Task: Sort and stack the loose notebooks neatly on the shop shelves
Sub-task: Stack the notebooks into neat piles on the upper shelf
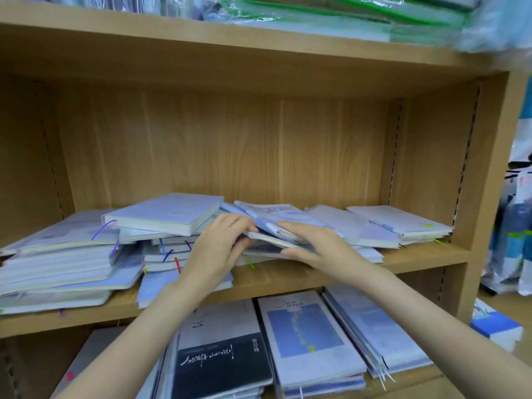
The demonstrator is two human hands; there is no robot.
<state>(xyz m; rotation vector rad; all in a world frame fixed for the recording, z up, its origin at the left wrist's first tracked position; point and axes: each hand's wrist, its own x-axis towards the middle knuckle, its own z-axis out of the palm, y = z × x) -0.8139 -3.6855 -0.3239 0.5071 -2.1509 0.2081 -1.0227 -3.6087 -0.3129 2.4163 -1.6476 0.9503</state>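
Note:
Loose pale blue and white notebooks lie in untidy heaps along the middle wooden shelf (288, 276). A thick white notebook (169, 213) tops the leaning left-centre pile. In the middle, my left hand (221, 246) and my right hand (311, 244) both grip a small bundle of thin notebooks (276, 236), fingers curled over its top and thumbs beneath. The bundle is tilted and lifted slightly off the pile below. More flat notebooks (397, 223) spread toward the right end of the shelf.
The shelf below holds neat rows: a black-and-grey notebook (221, 358), a blue-cover notebook (308, 338) and more to the right. Plastic-wrapped green-edged packs (345, 15) sit on the top shelf. The cabinet's right wall (489, 168) bounds the shelf.

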